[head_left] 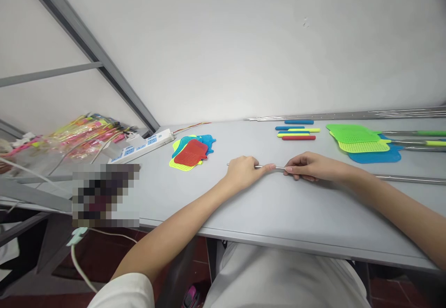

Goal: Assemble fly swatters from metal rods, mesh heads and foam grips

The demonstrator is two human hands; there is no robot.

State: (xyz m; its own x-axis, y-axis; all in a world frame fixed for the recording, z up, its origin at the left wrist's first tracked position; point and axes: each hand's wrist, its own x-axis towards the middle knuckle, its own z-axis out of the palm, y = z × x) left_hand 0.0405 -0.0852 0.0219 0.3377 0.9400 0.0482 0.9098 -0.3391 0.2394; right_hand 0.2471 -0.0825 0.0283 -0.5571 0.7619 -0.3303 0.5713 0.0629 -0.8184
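A thin metal rod lies level just over the grey table, its narrow tip poking out left of my left hand. My left hand is closed round it near that tip, the thumb stretched along the metal. Close by on the right, my right hand pinches the same rod between thumb and fingers. The thicker part shows again beyond my right forearm. Behind my left hand lies a small pile of loose fly swatter heads, red, blue and yellow. Several coloured handle grips rest behind my right hand.
Fly swatters with green and blue heads lie stacked at the right. Long metal rods run along the wall. A white power strip sits at the left, beside bagged colourful items. A blurred-out patch covers the left table edge.
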